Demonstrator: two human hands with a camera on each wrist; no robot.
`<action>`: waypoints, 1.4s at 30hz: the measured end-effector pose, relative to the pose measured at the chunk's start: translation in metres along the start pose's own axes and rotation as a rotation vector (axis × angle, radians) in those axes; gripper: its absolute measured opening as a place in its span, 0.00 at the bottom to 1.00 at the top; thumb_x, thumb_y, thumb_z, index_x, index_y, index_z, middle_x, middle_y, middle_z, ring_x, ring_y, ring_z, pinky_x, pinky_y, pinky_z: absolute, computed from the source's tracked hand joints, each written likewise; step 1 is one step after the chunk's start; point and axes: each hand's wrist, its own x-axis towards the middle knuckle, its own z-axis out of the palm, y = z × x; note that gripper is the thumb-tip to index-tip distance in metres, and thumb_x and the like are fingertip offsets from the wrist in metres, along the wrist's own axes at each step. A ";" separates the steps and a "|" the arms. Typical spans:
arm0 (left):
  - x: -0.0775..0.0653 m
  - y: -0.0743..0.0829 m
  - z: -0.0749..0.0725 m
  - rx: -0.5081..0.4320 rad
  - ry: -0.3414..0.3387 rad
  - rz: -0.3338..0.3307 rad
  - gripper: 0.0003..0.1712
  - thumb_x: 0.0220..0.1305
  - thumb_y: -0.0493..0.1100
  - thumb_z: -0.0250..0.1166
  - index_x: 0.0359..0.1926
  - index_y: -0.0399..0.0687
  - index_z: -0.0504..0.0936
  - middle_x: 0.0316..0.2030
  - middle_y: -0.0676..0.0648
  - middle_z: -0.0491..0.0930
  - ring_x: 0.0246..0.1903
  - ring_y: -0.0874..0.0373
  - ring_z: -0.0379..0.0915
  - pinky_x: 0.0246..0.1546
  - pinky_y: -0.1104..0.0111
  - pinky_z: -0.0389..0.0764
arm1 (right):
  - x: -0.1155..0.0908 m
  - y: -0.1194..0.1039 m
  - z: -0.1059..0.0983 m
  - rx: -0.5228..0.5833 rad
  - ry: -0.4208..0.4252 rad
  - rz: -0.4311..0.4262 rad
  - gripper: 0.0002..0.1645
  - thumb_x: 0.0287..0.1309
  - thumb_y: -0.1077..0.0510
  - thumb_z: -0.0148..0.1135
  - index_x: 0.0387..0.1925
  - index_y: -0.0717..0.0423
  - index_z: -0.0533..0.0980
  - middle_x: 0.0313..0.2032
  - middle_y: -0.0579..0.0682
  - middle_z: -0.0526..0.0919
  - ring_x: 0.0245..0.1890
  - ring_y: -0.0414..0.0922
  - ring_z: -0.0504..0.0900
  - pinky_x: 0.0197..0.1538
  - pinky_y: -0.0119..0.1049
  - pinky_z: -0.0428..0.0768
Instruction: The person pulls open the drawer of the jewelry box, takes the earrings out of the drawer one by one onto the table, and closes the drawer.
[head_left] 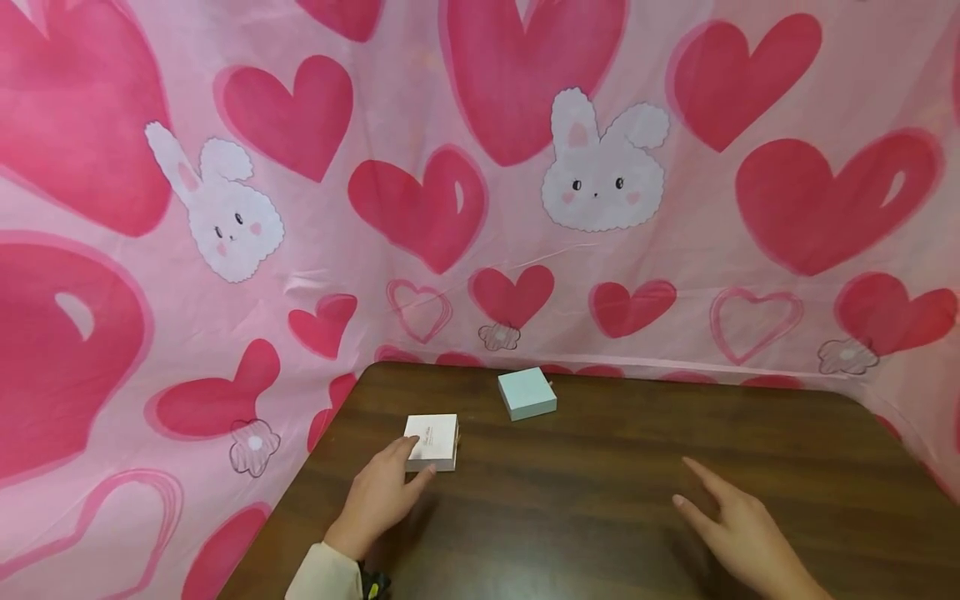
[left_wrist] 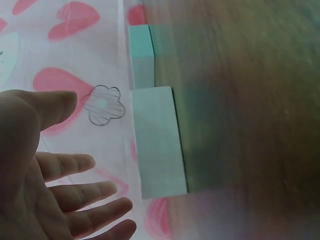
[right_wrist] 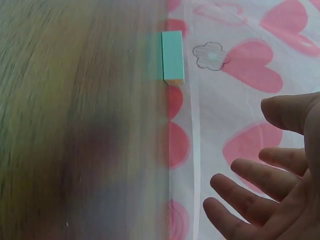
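A white box (head_left: pixel 432 440) with small dark print on its lid lies on the left part of the table. My left hand (head_left: pixel 384 492) is just in front of it, fingers spread and overlapping its near left corner in the head view. In the left wrist view a gap shows between the fingers and the white box (left_wrist: pixel 159 142). Farther back lies a pale mint-green box (head_left: pixel 527 392) with a small tab on its right side. To the right, my right hand (head_left: pixel 738 529) hovers with loose fingers and holds nothing. The mint box (right_wrist: pixel 173 56) appears far from it in the right wrist view.
Both boxes rest on a dark brown wooden table (head_left: pixel 585 492). A pink cloth (head_left: pixel 517 250) with hearts and rabbit faces hangs behind the table and along its left side. A dark wristband (head_left: pixel 373 581) sits at my left cuff.
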 end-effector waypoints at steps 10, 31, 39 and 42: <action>0.006 -0.011 0.006 -0.058 -0.086 -0.098 0.37 0.61 0.58 0.67 0.62 0.38 0.73 0.59 0.37 0.73 0.59 0.40 0.69 0.55 0.44 0.68 | 0.002 -0.006 0.011 0.101 0.020 0.010 0.30 0.63 0.50 0.64 0.62 0.59 0.72 0.49 0.63 0.81 0.45 0.60 0.81 0.44 0.59 0.76; 0.010 -0.033 0.018 -0.108 -0.143 -0.198 0.31 0.60 0.57 0.68 0.53 0.38 0.78 0.47 0.37 0.81 0.45 0.42 0.77 0.47 0.46 0.74 | 0.012 0.000 0.024 0.216 -0.006 0.028 0.29 0.63 0.52 0.65 0.61 0.62 0.72 0.48 0.55 0.83 0.44 0.49 0.83 0.44 0.43 0.80; 0.019 -0.030 0.016 -0.140 -0.106 -0.199 0.28 0.62 0.57 0.65 0.52 0.40 0.81 0.47 0.38 0.81 0.45 0.43 0.77 0.47 0.47 0.73 | 0.020 -0.002 0.020 0.245 -0.059 0.067 0.30 0.65 0.50 0.62 0.62 0.64 0.70 0.48 0.54 0.83 0.46 0.49 0.82 0.43 0.41 0.79; 0.024 -0.029 0.015 -0.149 -0.106 -0.199 0.29 0.64 0.58 0.63 0.54 0.39 0.80 0.47 0.38 0.81 0.45 0.43 0.77 0.47 0.47 0.73 | 0.022 -0.003 0.019 0.251 -0.056 0.066 0.29 0.65 0.51 0.62 0.61 0.64 0.71 0.47 0.53 0.84 0.46 0.49 0.82 0.43 0.38 0.79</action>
